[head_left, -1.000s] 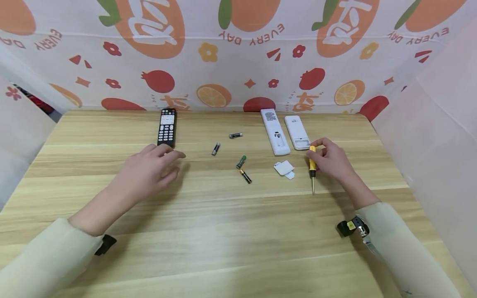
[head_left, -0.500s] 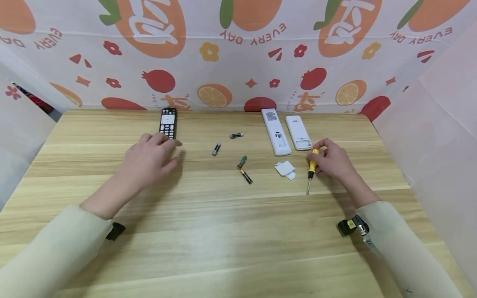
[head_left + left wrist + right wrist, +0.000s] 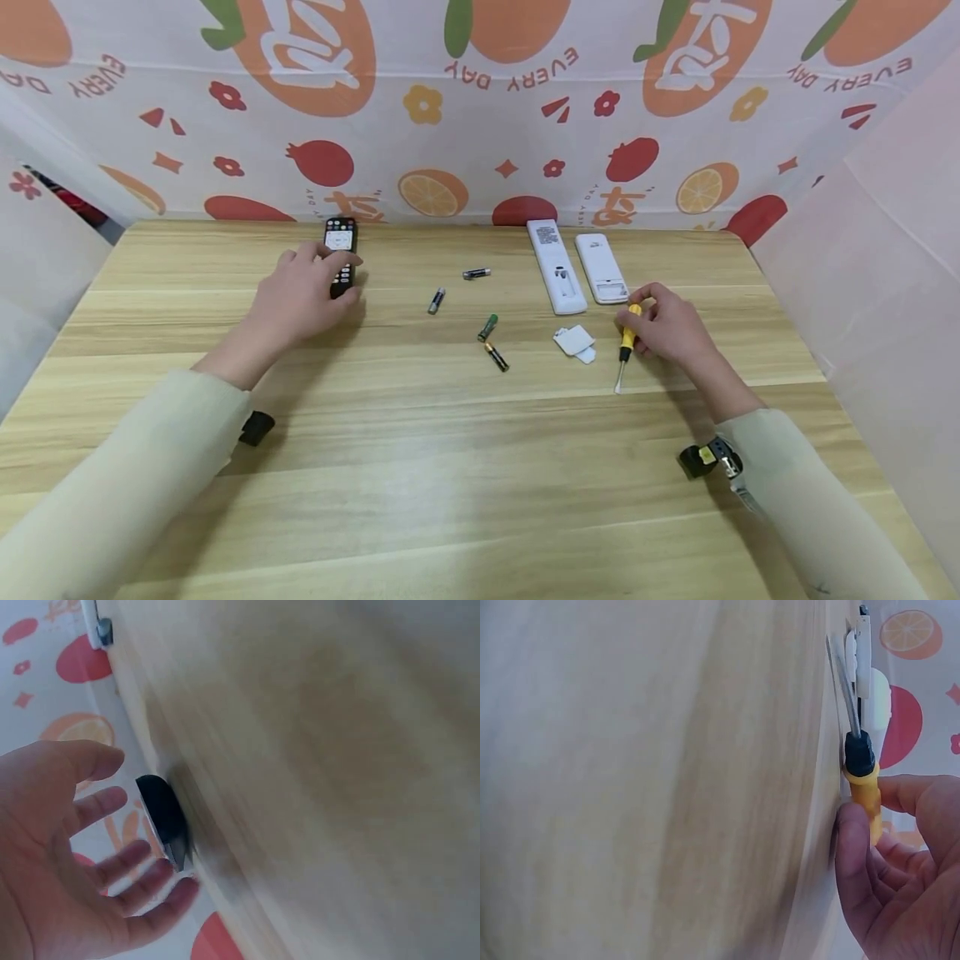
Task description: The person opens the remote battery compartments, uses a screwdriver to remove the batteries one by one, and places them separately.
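My left hand (image 3: 303,287) is over the lower half of a black remote control (image 3: 341,239), which lies near the table's back edge. In the left wrist view its thumb and fingers are spread around the remote (image 3: 161,810) without gripping it; whether any fingertip touches it I cannot tell. On the right, my right hand (image 3: 671,327) pinches the yellow handle of a screwdriver (image 3: 627,340) between thumb and fingers. Its metal shaft points toward the front of the table. The right wrist view shows the thumb and fingers on the handle (image 3: 866,799).
Several batteries lie mid-table, among them a green-ended one (image 3: 487,327). A long white remote (image 3: 555,267) and a shorter one (image 3: 600,267) lie with their battery compartments uncovered. White battery covers (image 3: 573,340) lie before them. A printed cloth (image 3: 480,125) hangs behind the table.
My left hand has moved forward from the near end of the black remote to over its keys. In my right hand the screwdriver has turned slightly, its tip swinging left.
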